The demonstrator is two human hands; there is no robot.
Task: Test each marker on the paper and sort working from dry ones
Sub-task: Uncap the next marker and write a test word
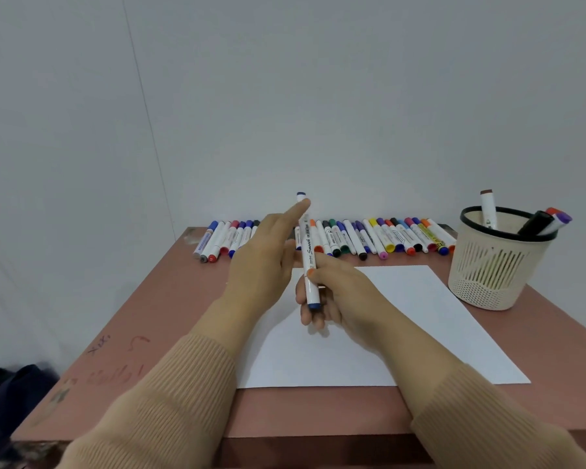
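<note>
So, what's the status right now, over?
Right hand grips blue marker, upright over paper. Left hand fingers straight, fingertip touching marker's top end. Paper shows no marks; nothing in the way.

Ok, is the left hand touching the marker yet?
Cannot tell. In the head view the index fingertip of the left hand overlaps the marker just below its top cap, but overlap alone shows neither contact nor gap.

White marker (pixel 307 252), blue ends. White paper (pixel 403 333). Dusty-pink table (pixel 149 316). At 3 o'clock, cream slotted cup (pixel 498 265) with black rim. At 12 o'clock, multicoloured-capped markers (pixel 369 236). Tan ribbed sleeves (pixel 183 384).
</note>
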